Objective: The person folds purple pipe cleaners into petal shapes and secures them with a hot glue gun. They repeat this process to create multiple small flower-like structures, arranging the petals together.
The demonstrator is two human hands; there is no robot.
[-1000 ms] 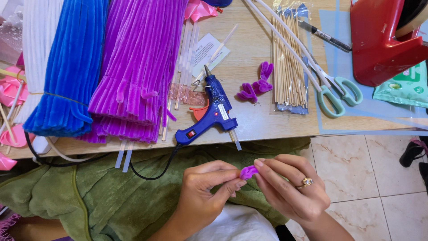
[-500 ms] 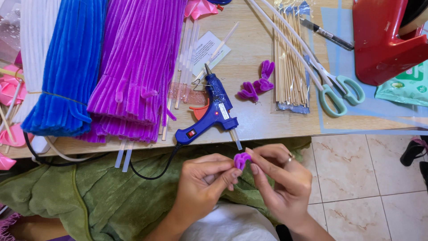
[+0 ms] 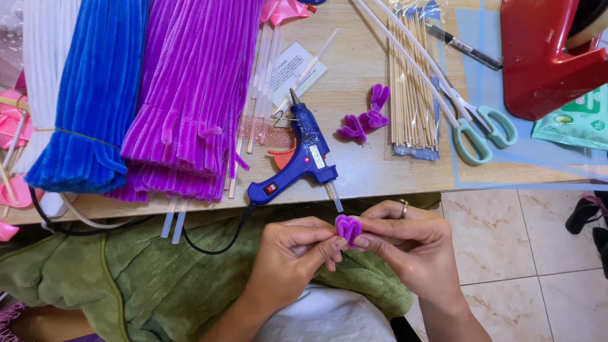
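A small bent purple pipe-cleaner piece is pinched between the fingertips of my left hand and my right hand, just below the wooden table's front edge and above my lap. My right hand wears a ring. A blue glue gun with an orange trigger lies on the table right above my hands, its black cord running down to the left. A few finished purple petal shapes lie beside it.
Bundles of purple, blue and white pipe cleaners fill the table's left. A pack of wooden sticks, teal-handled scissors, a black pen and a red object lie to the right. Green cloth covers my lap.
Both hands have shifted slightly left and closer together, and the purple piece has been turned and folded into a tighter looped shape between the fingertips.
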